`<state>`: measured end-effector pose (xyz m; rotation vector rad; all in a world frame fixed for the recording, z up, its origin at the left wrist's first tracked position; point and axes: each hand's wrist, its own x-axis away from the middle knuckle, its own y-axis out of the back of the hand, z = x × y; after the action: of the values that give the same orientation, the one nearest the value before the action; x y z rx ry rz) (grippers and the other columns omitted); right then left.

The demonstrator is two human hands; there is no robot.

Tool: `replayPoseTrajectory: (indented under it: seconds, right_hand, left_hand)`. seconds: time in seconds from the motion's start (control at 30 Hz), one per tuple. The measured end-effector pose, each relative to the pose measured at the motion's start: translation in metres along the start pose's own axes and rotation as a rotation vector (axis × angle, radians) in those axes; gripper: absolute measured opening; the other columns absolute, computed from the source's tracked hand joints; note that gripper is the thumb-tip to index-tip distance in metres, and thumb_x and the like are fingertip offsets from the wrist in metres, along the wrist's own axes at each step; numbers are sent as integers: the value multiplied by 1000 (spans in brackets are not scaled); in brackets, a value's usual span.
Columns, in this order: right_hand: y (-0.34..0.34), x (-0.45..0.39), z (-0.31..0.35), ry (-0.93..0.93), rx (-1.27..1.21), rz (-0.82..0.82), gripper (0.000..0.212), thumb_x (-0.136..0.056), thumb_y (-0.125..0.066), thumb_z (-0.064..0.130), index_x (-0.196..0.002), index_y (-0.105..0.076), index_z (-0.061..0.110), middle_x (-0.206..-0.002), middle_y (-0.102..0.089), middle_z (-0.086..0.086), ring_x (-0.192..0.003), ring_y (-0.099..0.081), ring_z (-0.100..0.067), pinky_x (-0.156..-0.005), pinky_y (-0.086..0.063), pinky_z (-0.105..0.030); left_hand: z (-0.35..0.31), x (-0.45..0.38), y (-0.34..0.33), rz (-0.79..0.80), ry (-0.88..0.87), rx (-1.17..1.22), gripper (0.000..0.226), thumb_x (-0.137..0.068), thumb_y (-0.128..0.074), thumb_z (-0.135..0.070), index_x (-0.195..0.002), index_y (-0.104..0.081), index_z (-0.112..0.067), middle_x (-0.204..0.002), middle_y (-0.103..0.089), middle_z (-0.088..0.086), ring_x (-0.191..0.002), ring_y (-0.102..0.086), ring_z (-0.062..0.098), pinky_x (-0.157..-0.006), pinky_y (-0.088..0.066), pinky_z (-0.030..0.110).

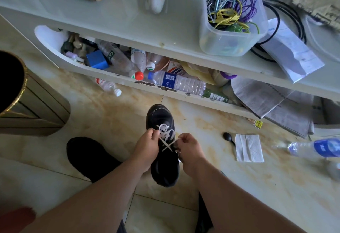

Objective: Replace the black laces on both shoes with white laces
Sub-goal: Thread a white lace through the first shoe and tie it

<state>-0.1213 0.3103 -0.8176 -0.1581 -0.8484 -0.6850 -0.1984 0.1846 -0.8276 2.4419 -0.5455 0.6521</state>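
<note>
Both forearms reached in from 6 o'clock; the left hand [147, 146] and right hand [189, 147], fingers curled, each pinched one end of the white lace [166, 137] from either side of the black shoe [161, 140], toe toward 12 o'clock on the tile floor [184, 214]. The lace crossed between the two grips and ran through eyelets just beyond them. The second shoe [90, 157] lay at 9 o'clock of the first, a low shelf [147, 32] farther off at 12 o'clock.

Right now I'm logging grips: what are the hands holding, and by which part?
Both hold the white lace on the shoe: left hand and right hand each pinch one free end above the crossing.
</note>
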Motion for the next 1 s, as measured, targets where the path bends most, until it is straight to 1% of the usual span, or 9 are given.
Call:
replayPoseTrajectory:
  seconds: [0.07, 0.2, 0.33, 0.43, 0.5, 0.57, 0.63, 0.83, 1.0]
  right_hand:
    - [2, -3, 2, 45, 127, 12, 23, -101, -43, 4, -92, -56, 21, -75, -55, -2, -62, -45, -17, -51, -36, -28]
    - [12, -11, -4, 192, 494, 34, 20, -102, -44, 15, -96, -57, 28, -76, -57, 3, -63, -47, -17, -54, -37, -27]
    - [21, -10, -9, 139, 293, -21, 24, -97, -57, 11, -104, -67, 32, -85, -63, 4, -63, -57, -15, -55, -46, -30]
    - [26, -9, -19, 37, 232, -38, 44, -90, -75, 17, -126, -56, 34, -105, -66, 2, -83, -69, -18, -72, -59, -35]
    - [23, -9, -28, -58, 203, -49, 44, -87, -80, 22, -121, -55, 33, -103, -71, 0, -83, -70, -18, -69, -56, -31]
    - [20, -9, -35, -124, 177, -55, 23, -88, -78, 28, -107, -70, 18, -88, -73, -1, -70, -65, -15, -61, -50, -27]
    - [18, -6, -39, -151, 135, -36, 13, -92, -76, 29, -92, -77, 16, -78, -71, 0, -64, -60, -13, -56, -46, -25]
    - [17, -3, -37, -36, 203, -44, 16, -90, -74, 30, -78, -76, 19, -62, -65, 10, -58, -56, -10, -58, -49, -28]
    - [16, -4, -28, 201, 539, -95, 10, -93, -65, 36, -87, -73, 31, -95, -68, 13, -85, -67, -10, -75, -57, -30]
  left_hand:
    - [9, -1, 9, 77, -82, -99, 35, -109, -43, -44, -89, -58, -20, -82, -65, 4, -81, -64, 25, -74, -52, 48]
    - [14, -2, 32, 184, -351, -574, 30, -103, -57, -47, -86, -54, -22, -68, -60, 0, -63, -59, 15, -57, -37, 35]
    - [15, -2, 37, 238, -239, -431, 22, -88, -79, -40, -95, -59, -34, -76, -63, -10, -68, -59, 7, -60, -44, 31]
    - [29, 1, 28, 181, -54, -141, 29, -86, -83, -22, -106, -66, -34, -95, -73, -10, -87, -70, 9, -73, -54, 26]
    - [33, 3, 19, 128, 119, 130, 32, -86, -82, -8, -111, -70, -24, -100, -76, -2, -91, -72, 15, -75, -54, 26]
    - [34, 2, 12, 88, 314, 347, 24, -89, -77, -1, -109, -75, -14, -92, -77, 4, -81, -71, 17, -73, -54, 28]
    - [32, 4, 6, 123, 418, 449, 12, -93, -74, -3, -101, -78, -12, -81, -74, 2, -77, -67, 14, -72, -53, 26]
    - [30, 10, 2, 179, 252, 321, 4, -92, -78, -8, -93, -77, -12, -81, -76, 1, -84, -70, 16, -74, -53, 23]
    - [22, 12, -4, 24, 38, -25, 12, -98, -70, -20, -86, -71, -22, -80, -73, 1, -83, -71, 22, -73, -55, 39]
